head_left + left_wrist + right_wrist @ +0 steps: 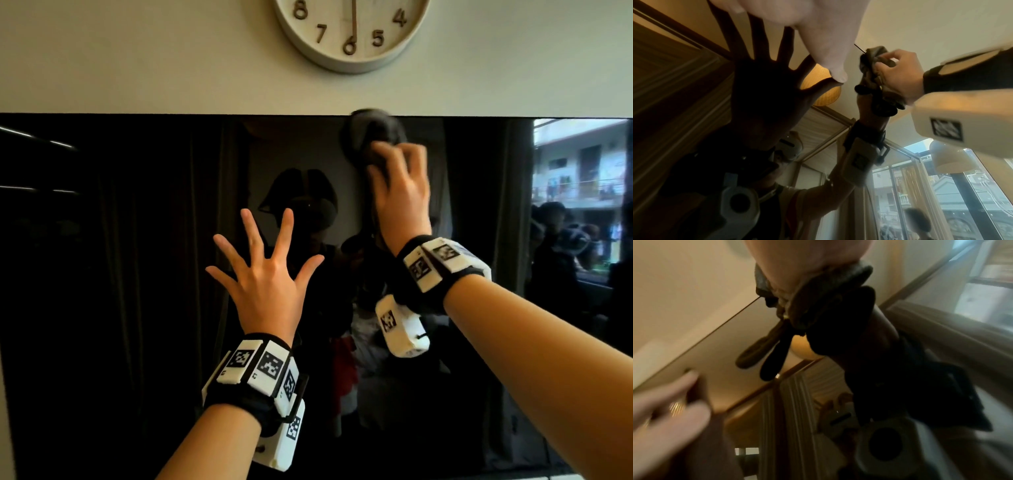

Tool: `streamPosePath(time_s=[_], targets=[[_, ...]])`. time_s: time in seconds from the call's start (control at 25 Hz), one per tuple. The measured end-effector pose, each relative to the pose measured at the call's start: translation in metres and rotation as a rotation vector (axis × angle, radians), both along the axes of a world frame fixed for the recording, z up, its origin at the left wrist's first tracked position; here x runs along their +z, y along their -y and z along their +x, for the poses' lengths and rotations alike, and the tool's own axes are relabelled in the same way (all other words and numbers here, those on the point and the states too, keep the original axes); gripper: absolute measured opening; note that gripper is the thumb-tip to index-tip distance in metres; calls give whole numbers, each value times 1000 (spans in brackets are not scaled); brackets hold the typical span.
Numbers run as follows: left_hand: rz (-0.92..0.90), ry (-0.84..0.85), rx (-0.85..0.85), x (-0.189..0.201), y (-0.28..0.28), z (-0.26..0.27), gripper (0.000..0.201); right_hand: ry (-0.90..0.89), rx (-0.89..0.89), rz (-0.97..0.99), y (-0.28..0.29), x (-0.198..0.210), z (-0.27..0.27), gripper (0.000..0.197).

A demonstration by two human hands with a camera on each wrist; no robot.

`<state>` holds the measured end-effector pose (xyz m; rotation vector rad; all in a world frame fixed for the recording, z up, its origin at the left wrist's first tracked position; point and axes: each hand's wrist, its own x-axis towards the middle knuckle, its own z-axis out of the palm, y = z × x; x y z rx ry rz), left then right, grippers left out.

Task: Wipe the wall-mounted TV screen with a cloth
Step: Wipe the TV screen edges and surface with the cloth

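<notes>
The wall-mounted TV screen (120, 274) is dark and glossy and fills most of the head view. A dark crumpled cloth (366, 133) sits against its top edge, a little right of centre. My right hand (400, 185) grips the cloth and holds it to the glass. In the left wrist view that right hand (898, 76) has the cloth (872, 65) bunched in its curled fingers. The right wrist view shows the cloth (818, 293) under my palm, blurred. My left hand (263, 274) is spread wide, its fingertips on the screen below and left of the cloth, holding nothing.
A round pale wall clock (349, 31) hangs just above the TV on the beige wall (137, 68). The glass reflects me and a bright window (579, 192) at its right end. The TV's left edge meets the wall at the frame's left side.
</notes>
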<state>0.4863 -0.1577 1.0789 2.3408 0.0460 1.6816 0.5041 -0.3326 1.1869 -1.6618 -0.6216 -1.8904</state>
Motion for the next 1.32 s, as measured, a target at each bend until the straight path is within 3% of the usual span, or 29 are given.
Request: streamPosePath(time_s=[0.08,0.2,0.36,0.48,0.52,0.64,0.8,0.92,1.08,1.2,1.24,1.32], targets=[[-2,-2,-5,-1,1,0,77,-22,-24,-114,4,-5,0,24],[-5,-3,-19,-1,0,0,78,-23,53,154,19,3,0,24],[-12,-5,-27,-3,-1,2,78,-37,-37,-131,19,-8,2,24],[-2,-3,-24,-2,1,2,77,-6,15,150,37,3,3,22],[-4,-2,-31,-2,1,2,77,-11,24,152,37,1,3,22],[-53,-18,-94,-3,7,0,74,-53,9,-83,40,-11,4,20],[69,33,-135,2,45,-10,72,8,-2,162,59,-1,4,20],[81,-5,-153,9,80,-6,80,-4,-89,-122,65,-12,7,21],[86,-20,-92,2,93,5,85,10,-46,210,99,0,6,20],[94,3,-66,1,92,8,85,-18,-106,-67,99,-15,9,21],[93,4,-58,1,93,9,85,-24,-100,-77,105,-12,9,20],[96,7,-49,-1,94,10,84,-26,-44,151,118,-1,9,20]])
